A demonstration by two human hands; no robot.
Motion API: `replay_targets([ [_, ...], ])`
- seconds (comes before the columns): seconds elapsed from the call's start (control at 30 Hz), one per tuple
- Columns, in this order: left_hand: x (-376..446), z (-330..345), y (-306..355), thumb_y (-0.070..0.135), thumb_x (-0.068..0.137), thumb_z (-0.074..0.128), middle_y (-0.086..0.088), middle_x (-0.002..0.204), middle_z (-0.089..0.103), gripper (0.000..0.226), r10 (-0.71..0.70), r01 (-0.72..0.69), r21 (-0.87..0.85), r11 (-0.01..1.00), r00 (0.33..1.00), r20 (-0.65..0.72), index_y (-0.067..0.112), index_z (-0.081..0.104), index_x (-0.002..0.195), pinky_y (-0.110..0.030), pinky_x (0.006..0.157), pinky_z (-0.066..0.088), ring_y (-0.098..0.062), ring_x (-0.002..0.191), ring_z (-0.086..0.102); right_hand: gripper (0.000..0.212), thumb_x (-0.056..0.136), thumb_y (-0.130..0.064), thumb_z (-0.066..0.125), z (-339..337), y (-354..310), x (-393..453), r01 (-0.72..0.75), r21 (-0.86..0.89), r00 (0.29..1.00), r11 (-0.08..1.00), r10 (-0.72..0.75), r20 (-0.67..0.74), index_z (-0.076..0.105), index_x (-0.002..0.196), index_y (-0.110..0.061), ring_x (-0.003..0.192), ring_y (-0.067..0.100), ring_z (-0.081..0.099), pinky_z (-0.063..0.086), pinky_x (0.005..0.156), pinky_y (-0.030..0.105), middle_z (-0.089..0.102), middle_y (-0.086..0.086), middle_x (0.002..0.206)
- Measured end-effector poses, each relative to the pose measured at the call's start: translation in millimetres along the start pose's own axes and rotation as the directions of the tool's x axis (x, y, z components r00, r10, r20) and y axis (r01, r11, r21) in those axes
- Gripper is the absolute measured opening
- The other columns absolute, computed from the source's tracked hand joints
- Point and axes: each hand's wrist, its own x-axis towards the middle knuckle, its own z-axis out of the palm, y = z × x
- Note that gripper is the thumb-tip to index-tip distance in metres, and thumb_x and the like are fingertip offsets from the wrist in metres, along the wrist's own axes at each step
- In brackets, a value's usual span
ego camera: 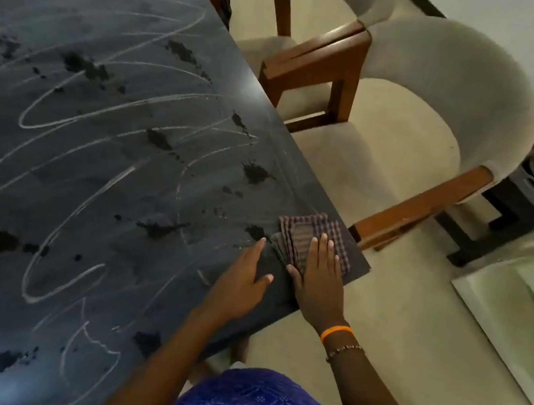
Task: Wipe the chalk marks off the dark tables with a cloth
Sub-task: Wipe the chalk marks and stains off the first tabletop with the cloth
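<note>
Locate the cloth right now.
In the head view, the checked cloth lies flat at the dark table's near right corner, under the right hand, with the left hand flat on the table just left of it.

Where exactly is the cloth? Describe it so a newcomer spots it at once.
Start at the dark table covered in looping chalk marks and follow its right edge down to the near corner. There, under the flat right hand, lies the folded cloth. It is brown and checked, the only fabric on the tabletop; the left hand rests beside it on bare table.
</note>
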Motion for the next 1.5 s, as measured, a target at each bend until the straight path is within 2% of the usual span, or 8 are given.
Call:
replay_targets([
  [0.33, 17, -1, 11, 0.018, 0.095, 0.049, -0.005, 0.144, 0.042, 0.061, -0.118, 0.123, -0.156, 0.98, 0.992, 0.041, 0.017, 0.019, 0.148, -0.027, 0.1, 0.035, -0.02, 0.129, 0.042, 0.058, 0.101, -0.03, 0.033, -2, -11, 10, -0.01, -0.176, 0.999, 0.984, 0.002, -0.047, 0.013, 0.147, 0.0, 0.144, 0.035, 0.018, 0.021, 0.118, 0.043, 0.017, 0.024, 0.155],
  [0.53, 29, -12, 12, 0.019, 0.095, 0.048, -0.007, 0.141, 0.046, 0.055, -0.211, 0.22, -0.229, 0.948, 0.976, 0.061, 0.014, 0.025, 0.145, -0.026, 0.099, 0.034, -0.019, 0.126, 0.045, 0.034, 0.098, -0.016, 0.04, -22, -16, 27, -0.009, -0.171, 0.994, 0.985, -0.01, -0.112, 0.047, 0.129, -0.004, 0.114, 0.037, 0.059, 0.054, 0.079, 0.04, 0.056, 0.021, 0.13],
  [0.7, 32, -34, 10, 0.02, 0.096, 0.046, -0.007, 0.141, 0.046, 0.048, -0.227, 0.214, -0.321, 0.922, 0.974, -0.003, 0.014, 0.032, 0.142, -0.026, 0.102, 0.035, -0.02, 0.128, 0.044, 0.021, 0.093, -0.023, 0.047, -52, -35, 60, 0.001, 0.294, 0.998, 0.956, 0.018, -0.062, 0.057, 0.097, -0.005, 0.089, 0.036, 0.059, 0.043, 0.07, 0.041, 0.064, 0.02, 0.096],
  [0.77, 31, -48, 9, 0.02, 0.097, 0.045, -0.005, 0.142, 0.045, 0.045, -0.213, 0.17, -0.374, 0.911, 0.974, -0.076, 0.014, 0.036, 0.14, -0.031, 0.107, 0.035, -0.018, 0.128, 0.043, 0.019, 0.092, -0.02, 0.051, -61, -56, 71, 0.014, 0.503, 0.999, 0.864, -0.027, 0.018, 0.059, 0.09, -0.004, 0.083, 0.031, 0.058, 0.044, 0.072, 0.042, 0.064, 0.018, 0.087],
  [0.97, 10, -96, 1, 0.007, 0.095, 0.046, -0.007, 0.131, 0.054, 0.035, -0.22, -0.019, -0.471, 0.882, 0.866, -0.448, 0.005, 0.05, 0.129, 0.001, 0.086, 0.039, -0.01, 0.115, 0.05, 0.018, 0.094, -0.014, 0.051, -64, -146, 97, -0.123, 0.851, 0.925, 0.51, -0.251, 0.284, 0.065, 0.087, -0.006, 0.078, 0.018, 0.061, 0.05, 0.068, 0.031, 0.066, 0.01, 0.085],
  [1.1, -3, -134, -14, -0.001, 0.093, 0.046, -0.007, 0.12, 0.06, 0.029, -0.264, -0.092, -0.489, 0.867, 0.749, -0.608, 0.003, 0.055, 0.121, -0.005, 0.087, 0.043, -0.008, 0.106, 0.055, 0.018, 0.094, -0.014, 0.051, -53, -210, 115, -0.192, 0.885, 0.881, 0.425, -0.323, 0.346, 0.066, 0.098, -0.004, 0.09, 0.02, 0.062, 0.05, 0.083, 0.037, 0.067, 0.015, 0.099],
  [1.27, -11, -185, -28, -0.006, 0.091, 0.045, 0.008, 0.102, 0.063, 0.028, -0.261, -0.205, -0.515, 0.832, 0.674, -0.691, 0.014, 0.059, 0.106, -0.005, 0.081, 0.043, 0.014, 0.09, 0.058, 0.016, 0.091, -0.013, 0.052, -37, -296, 140, -0.215, 0.883, 0.846, 0.418, -0.372, 0.382, 0.065, 0.087, -0.002, 0.08, 0.023, 0.053, 0.042, 0.073, 0.035, 0.058, 0.015, 0.082],
  [1.5, -21, -295, -109, 0.014, 0.095, 0.047, 0.01, 0.109, 0.064, 0.021, -0.268, -0.108, -0.417, 0.902, 0.617, -0.74, 0.024, 0.063, 0.105, -0.011, 0.088, 0.042, 0.005, 0.103, 0.057, 0.025, 0.091, -0.013, 0.053, -36, -416, 230, 0.193, 0.757, 0.934, 0.624, -0.354, 0.053, 0.052, 0.067, -0.005, 0.071, 0.018, 0.044, 0.032, 0.064, 0.032, 0.05, 0.012, 0.069],
])
